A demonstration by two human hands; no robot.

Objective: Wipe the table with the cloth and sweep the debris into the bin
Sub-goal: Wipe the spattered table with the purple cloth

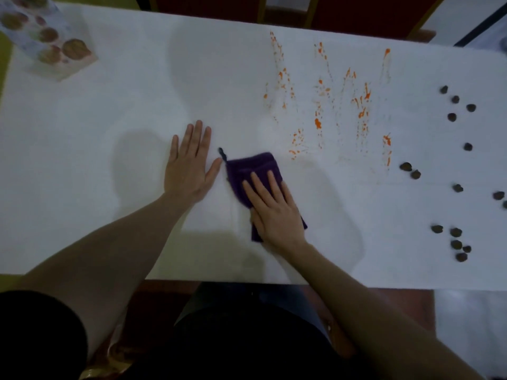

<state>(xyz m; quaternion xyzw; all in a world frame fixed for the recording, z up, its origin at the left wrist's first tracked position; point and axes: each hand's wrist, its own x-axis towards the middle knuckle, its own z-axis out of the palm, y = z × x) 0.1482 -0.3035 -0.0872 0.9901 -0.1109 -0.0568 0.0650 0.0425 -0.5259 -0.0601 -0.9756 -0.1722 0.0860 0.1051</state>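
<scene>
- The right hand [274, 208] lies flat on a folded purple cloth [251, 167], fingers straight and close together, pressing down on it; the thumb's side is hard to make out against the dark fabric.
- The cloth sits on the white table [109, 119] near its front edge, roughly at the middle of the view. The hand hides the cloth's near half, with only a corner showing past the wrist on either side. A small dark loop [222, 154] sticks out from the cloth's far left corner.
- The left hand [189, 163] rests palm down on the bare table just left of the cloth, fingers straight and slightly spread, holding nothing. Its thumb tip comes close to the loop; whether they touch cannot be told.
- Orange splatter streaks [340, 105] mark the table beyond and to the right of the cloth, apart from it.
- Small dark brown lumps of debris [455, 171] are scattered further right; what they are made of is unclear, and one is cut by the right edge.
- A printed packet with round brownish pictures [46, 37] lies at the far left corner, blurred and partly cut off.
- No bin can be made out anywhere in view.
- Dark clothing fills the bottom, hiding the floor below.
</scene>
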